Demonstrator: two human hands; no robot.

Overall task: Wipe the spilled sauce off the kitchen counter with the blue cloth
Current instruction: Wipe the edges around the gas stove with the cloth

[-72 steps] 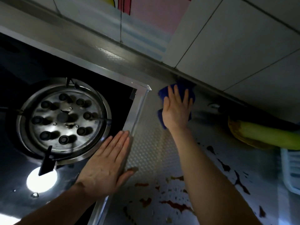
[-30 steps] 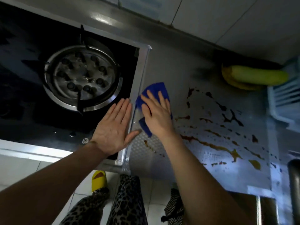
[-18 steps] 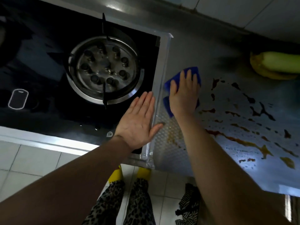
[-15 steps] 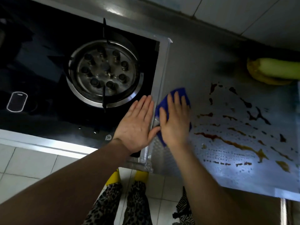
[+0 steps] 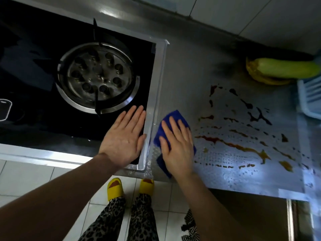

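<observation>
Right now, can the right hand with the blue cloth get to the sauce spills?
Probably yes. The right hand presses the blue cloth flat on the counter, and nothing lies between it and the sauce beside it.

Head view, sole camera: worn above, wide-angle, facing steeply down, close over counter (image 5: 187,70) edge; stove (image 5: 97,79) left, floor (image 5: 26,178) below.

Blue cloth (image 5: 173,117) flat on counter (image 5: 191,70), reddish-brown sauce (image 5: 234,145), seemingly smeared
</observation>
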